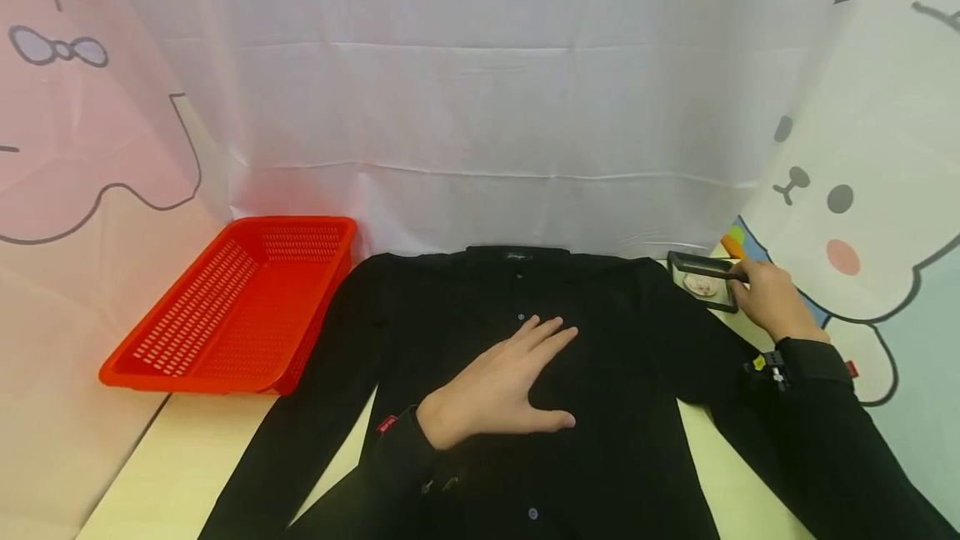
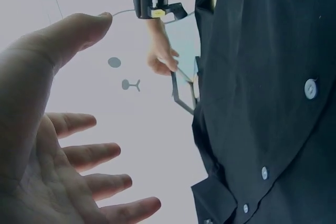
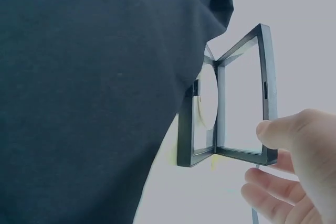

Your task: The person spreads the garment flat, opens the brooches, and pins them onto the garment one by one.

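Note:
A black button-up shirt (image 1: 615,357) lies spread out on the table with its collar at the far side. Over its front, my left hand (image 1: 498,394) stretches out with fingers and thumb spread, holding nothing. My right hand (image 1: 772,302) is beyond the shirt's right shoulder, pinching the raised lid of a small hinged case with a black frame (image 3: 269,77) and clear panels. In the right wrist view the case stands partly unfolded, with the thumb on the lid's edge. A pale round object (image 1: 699,285) sits inside it; the shirt partly hides the case there.
A red perforated plastic basket (image 1: 307,348) stands at the left, beside the shirt's sleeve. White and cartoon-printed curtains (image 1: 480,123) enclose the back and sides. Pale table surface (image 1: 180,457) shows around the shirt.

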`<state>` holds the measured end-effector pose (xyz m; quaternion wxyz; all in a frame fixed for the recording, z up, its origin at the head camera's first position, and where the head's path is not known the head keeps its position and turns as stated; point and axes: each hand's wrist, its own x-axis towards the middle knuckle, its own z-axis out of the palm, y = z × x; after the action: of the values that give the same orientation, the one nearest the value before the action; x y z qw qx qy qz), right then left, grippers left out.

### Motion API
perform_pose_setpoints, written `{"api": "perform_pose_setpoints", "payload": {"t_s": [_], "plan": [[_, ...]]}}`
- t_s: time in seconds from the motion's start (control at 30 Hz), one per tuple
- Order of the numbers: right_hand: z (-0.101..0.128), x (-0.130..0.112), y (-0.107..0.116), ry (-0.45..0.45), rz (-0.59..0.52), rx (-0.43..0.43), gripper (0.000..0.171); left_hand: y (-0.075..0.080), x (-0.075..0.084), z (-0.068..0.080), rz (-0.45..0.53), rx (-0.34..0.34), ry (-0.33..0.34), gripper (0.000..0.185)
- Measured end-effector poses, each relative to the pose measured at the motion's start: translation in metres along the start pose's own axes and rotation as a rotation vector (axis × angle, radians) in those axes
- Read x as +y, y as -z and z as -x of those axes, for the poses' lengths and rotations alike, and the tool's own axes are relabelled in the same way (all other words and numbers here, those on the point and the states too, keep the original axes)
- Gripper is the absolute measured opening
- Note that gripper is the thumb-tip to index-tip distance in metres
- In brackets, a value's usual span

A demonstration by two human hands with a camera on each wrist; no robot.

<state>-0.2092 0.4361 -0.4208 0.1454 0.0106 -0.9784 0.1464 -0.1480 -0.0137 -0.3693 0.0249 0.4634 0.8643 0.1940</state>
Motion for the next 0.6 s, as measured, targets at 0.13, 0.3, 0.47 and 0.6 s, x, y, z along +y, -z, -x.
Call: {"api": "perform_pose_setpoints", "payload": {"t_s": [0.13, 0.3, 0.47, 0.6], "plan": [[-0.005, 0.0, 0.004, -0.012, -0.008, 0.01, 0.016, 0.002, -0.003, -0.001, 0.028, -0.001, 0.006, 0.095], [-0.01, 0.001, 0.011, -0.013, -0.009, 0.007, 0.012, -0.002, -0.005, 0.004, 0.047, 0.003, 0.002, 0.093], [-0.013, 0.003, 0.015, 0.0, 0.007, -0.028, 0.01, -0.01, -0.011, 0.015, 0.068, -0.021, 0.033, 0.092], [-0.015, 0.005, 0.011, -0.002, 0.006, 0.003, 0.012, -0.015, -0.016, 0.024, 0.085, -0.028, 0.062, 0.092]]}}
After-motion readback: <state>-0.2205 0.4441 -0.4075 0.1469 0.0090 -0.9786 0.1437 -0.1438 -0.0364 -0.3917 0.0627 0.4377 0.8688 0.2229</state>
